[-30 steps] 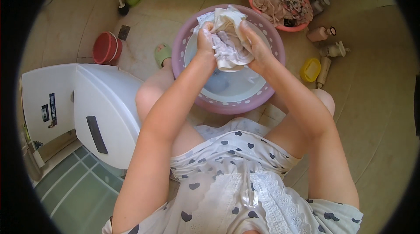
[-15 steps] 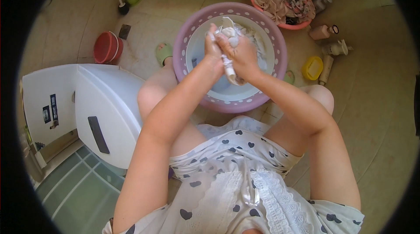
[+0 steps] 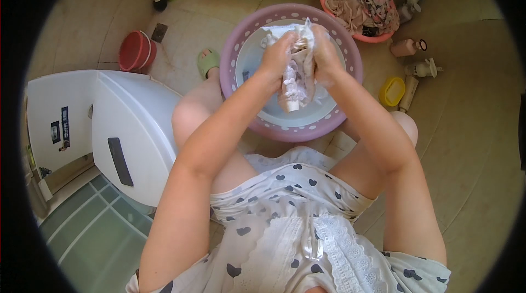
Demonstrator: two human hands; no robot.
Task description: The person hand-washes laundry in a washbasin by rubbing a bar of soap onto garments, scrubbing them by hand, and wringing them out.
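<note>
Fingers of the left hand [image 3: 278,56] and right hand [image 3: 325,52] are curled, nearly closed, on the cloth [image 3: 298,80], held over the basin [image 3: 296,135] at twelve o'clock; it should be rubbed evenly and kept low, so nothing is spilled.

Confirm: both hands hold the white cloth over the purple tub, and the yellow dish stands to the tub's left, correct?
Not quite: the yellow dish stands right of the purple tub, the head view shows; both hands hold the white cloth.
</note>
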